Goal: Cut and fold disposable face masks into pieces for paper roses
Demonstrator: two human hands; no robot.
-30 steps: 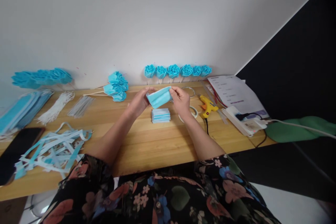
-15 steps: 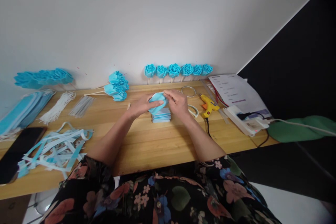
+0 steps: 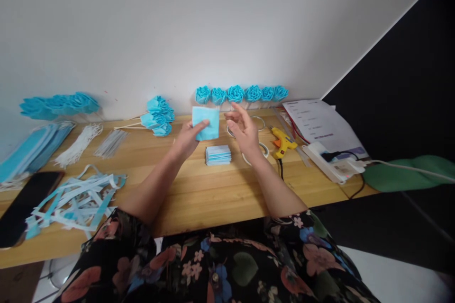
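Observation:
My left hand (image 3: 189, 138) pinches a light blue square of mask fabric (image 3: 209, 123) near its left side, thumb on top, holding it raised above the table. The square is flat and faces me. To its right, my right hand (image 3: 243, 128) is apart from the fabric, fingers spread, with nothing visible in it. Below and between the hands lies a neat stack of blue and white fabric squares (image 3: 218, 155). Rolls of tape (image 3: 263, 150) rest under and beside my right wrist, partly hidden by it.
Blue fabric roses (image 3: 235, 94) lean along the wall, with more roses (image 3: 158, 116) to the left. A yellow glue gun (image 3: 283, 143), power strip (image 3: 329, 163) and paper sheet (image 3: 323, 125) lie right. Cut strips (image 3: 76, 203), a phone (image 3: 26, 208) and face masks (image 3: 35, 149) lie left.
The fabric, curled between both hands before, is now flat in my left hand, which moved slightly left. My right hand has let go of it and opened.

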